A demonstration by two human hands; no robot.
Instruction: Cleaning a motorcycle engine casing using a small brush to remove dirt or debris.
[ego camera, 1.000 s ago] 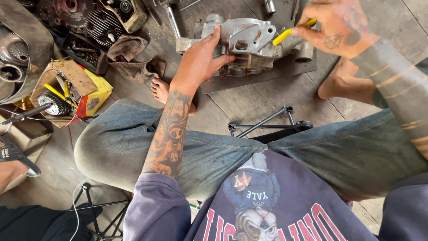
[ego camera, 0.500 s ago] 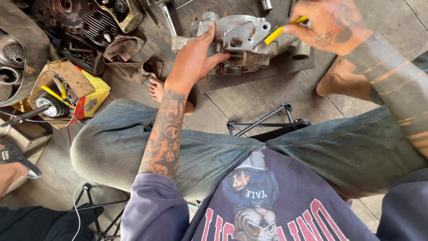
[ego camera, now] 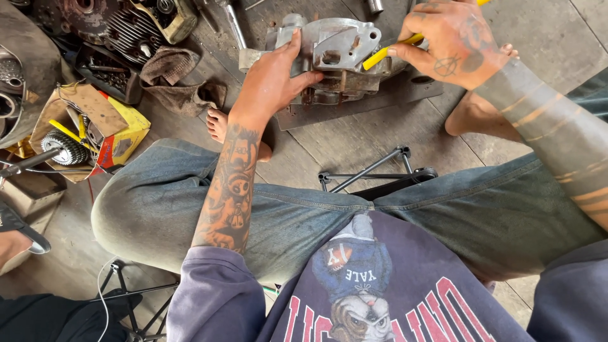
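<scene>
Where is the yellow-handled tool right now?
In the head view the yellow-handled tool is at the top right, gripped in the right hand, its tip against the metal engine casing that the left hand steadies.

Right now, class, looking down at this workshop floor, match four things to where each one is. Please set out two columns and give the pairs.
Things:
1. metal engine casing
2. yellow-handled tool
3. brown rag
4. toothed gear

Places:
A. in the open yellow cardboard box at far left
B. pinched in the right hand
C. under the left hand, on a flat metal plate
D. crumpled on the floor beside the bare foot

Pairs: 1-C, 2-B, 3-D, 4-A
</scene>
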